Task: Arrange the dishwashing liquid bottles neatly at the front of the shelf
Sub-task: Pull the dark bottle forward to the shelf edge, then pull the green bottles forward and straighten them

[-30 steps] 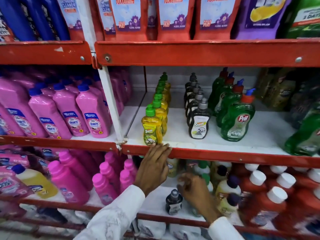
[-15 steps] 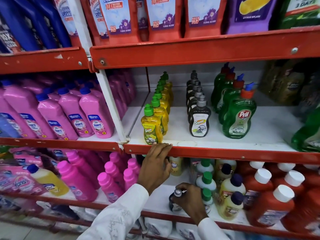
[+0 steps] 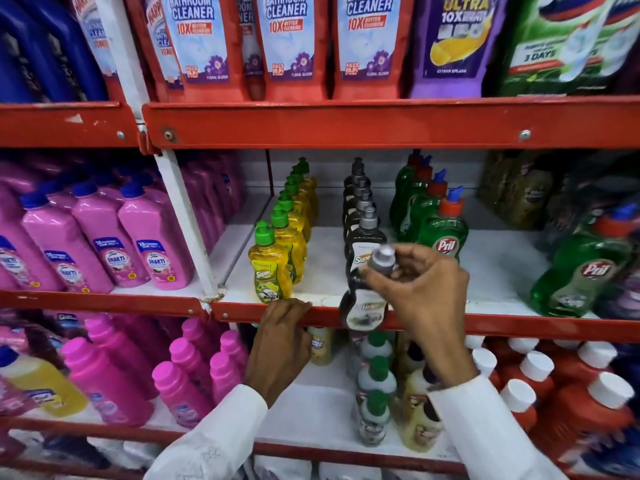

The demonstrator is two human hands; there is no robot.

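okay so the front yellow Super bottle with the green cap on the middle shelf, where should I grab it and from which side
Take the yellow Super bottle by its narrow neck under the green cap, coming from above and in front. It stands upright at the shelf edge, its row packed close behind, so the top and front are clear.

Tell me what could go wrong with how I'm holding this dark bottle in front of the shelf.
1. The right hand pinches the dark bottle only near its grey cap; hanging in the air, tilted, it could slip from that grip.
2. Setting it down, it could knock the front black bottle into the row behind.
3. The Pril bottle stands close and could be bumped.
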